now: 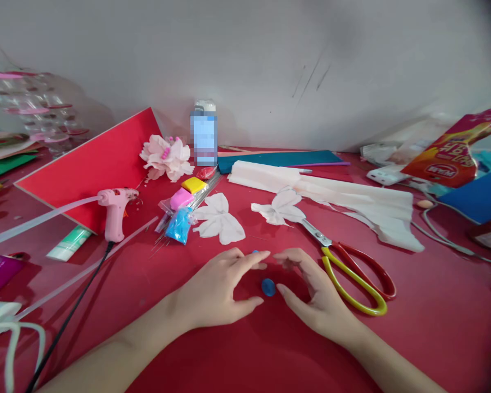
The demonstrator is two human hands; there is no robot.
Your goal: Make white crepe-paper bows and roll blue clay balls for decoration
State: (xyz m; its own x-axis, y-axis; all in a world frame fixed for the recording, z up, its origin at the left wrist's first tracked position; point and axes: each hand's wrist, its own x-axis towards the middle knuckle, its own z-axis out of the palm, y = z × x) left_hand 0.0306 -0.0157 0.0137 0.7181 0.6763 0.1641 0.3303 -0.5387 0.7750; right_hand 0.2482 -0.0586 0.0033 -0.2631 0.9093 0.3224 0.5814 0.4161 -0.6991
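My left hand (219, 289) and my right hand (315, 295) rest on the red table (433, 316), fingertips almost meeting. A small blue ball of clay (268, 287) lies on the table between my two thumbs, touched by neither as far as I can see. A tiny blue bit (255, 252) shows at my left fingertips. Both hands have their fingers stretched and slightly curved, holding nothing.
Red-and-yellow scissors (352, 273) lie right of my hand. White paper petals (220, 218), clay packets (182, 213), a pink glue gun (114, 210) with black cord, a red board (94, 164), a paper flower (166, 157), white crepe paper (352, 196) and a bottle (203, 134) sit behind.
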